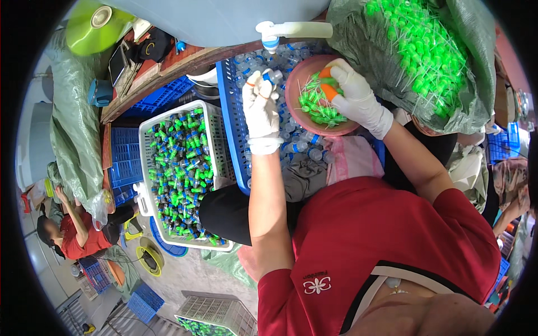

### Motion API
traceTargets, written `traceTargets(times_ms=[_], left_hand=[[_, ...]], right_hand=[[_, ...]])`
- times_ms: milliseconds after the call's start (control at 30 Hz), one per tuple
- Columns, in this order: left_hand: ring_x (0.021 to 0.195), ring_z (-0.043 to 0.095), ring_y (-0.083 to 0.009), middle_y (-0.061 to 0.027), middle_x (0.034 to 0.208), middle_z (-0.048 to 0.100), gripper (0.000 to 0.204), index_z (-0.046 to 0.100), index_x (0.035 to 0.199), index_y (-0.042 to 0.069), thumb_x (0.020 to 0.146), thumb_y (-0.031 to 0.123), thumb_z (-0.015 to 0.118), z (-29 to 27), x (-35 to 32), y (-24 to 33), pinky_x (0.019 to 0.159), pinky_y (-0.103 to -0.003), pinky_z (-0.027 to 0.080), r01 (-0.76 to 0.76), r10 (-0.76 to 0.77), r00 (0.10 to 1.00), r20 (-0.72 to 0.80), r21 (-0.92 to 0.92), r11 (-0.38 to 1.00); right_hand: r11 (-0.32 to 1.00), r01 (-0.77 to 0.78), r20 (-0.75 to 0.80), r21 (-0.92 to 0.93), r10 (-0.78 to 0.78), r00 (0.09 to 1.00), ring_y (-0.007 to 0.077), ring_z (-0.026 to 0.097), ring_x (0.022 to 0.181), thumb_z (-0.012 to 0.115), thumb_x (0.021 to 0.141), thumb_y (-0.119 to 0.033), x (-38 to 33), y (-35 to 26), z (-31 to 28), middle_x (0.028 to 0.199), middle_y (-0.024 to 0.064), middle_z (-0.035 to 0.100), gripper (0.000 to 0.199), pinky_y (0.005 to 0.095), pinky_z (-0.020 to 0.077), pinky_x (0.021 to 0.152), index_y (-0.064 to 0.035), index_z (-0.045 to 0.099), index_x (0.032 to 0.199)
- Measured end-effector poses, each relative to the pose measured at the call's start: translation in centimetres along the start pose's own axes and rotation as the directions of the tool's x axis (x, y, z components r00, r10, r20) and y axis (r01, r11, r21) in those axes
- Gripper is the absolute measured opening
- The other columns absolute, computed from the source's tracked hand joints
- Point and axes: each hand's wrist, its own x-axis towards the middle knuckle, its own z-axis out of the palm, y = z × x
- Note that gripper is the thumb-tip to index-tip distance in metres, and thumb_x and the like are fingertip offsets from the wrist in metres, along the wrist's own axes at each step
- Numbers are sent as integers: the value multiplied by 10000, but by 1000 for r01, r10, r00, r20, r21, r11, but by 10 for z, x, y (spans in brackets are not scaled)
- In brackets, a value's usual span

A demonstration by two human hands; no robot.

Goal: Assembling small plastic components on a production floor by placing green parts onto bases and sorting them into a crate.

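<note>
My left hand (261,109), in a white glove, is closed round a small clear bottle with a blue band (273,77). Below it lies a blue crate (226,101) full of similar clear bottles (300,147). Over the right side of that crate sits a pink bowl (292,106) holding green caps with thin clear stems (319,109). My right hand (361,96), white-gloved with orange fingertip covers, reaches over the bowl's right rim. Its two orange tips are apart above the caps, and I see nothing held between them.
A white crate (144,168) of green-capped bottles stands at left. A grey-green sack (358,42) of green stemmed caps is at upper right. A white tap (270,36) hangs from a blue-grey tank (224,19). Another person (84,235) sits far left. A grey crate (218,311) stands below.
</note>
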Motion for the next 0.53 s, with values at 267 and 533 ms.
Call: traceTargets(times_ms=[267,533], left_hand=[[1075,639,-322,-149,1228,574,398,483,1285,4,911,-33,613,19,12,-8,873,-362,585,61,-55,998,32,-270,961],[1227,562,-314,-118,1306,527,594,358,1436,33,918,33,648,36,18,-4,943,-420,545,-23,37,980,193,-76,997]], right_hand=[[999,31,-266,39,-20,964,238,667,708,678,845,-33,35,-46,-36,876,129,668,305,312,523,637,-94,617,1138],[984,71,-256,-165,-113,960,233,683,703,650,879,-75,45,-27,-35,880,139,689,393,347,529,641,-161,609,1260]])
